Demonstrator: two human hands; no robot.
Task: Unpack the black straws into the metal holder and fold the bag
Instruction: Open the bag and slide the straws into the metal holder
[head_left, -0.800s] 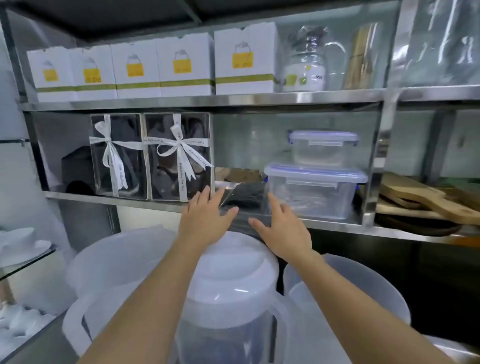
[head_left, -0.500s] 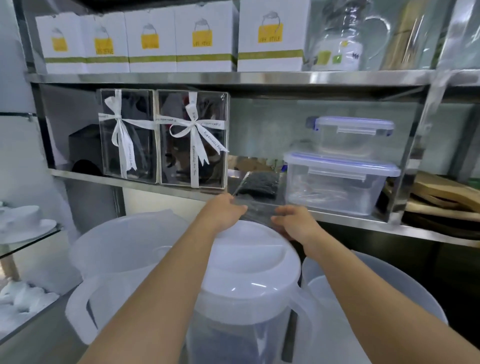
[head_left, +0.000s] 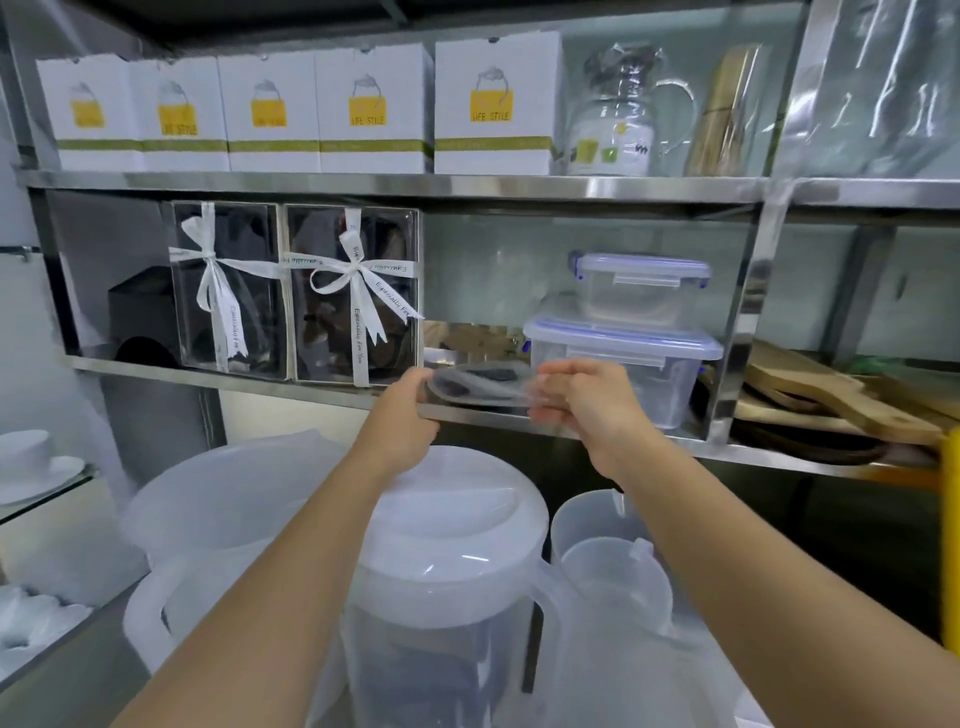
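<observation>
A clear plastic bag (head_left: 480, 383) with dark contents, which look like the black straws, is held just above the front edge of the steel shelf (head_left: 498, 415). My left hand (head_left: 402, 415) grips the bag's left end. My right hand (head_left: 584, 397) grips its right end, with the fingers curled over the plastic. The bag is blurred, so single straws cannot be made out. No metal holder can be picked out in this view.
Two ribboned clear gift boxes (head_left: 353, 296) stand left of the bag, and stacked lidded plastic containers (head_left: 623, 364) stand right of it. Wooden boards (head_left: 831, 400) lie at far right. Large white lidded pitchers (head_left: 452, 545) stand below my arms. White boxes (head_left: 374, 104) line the upper shelf.
My hands went from flat on the bag to closed on its two ends. The bag has come off the shelf and toward me. The view shifted a little.
</observation>
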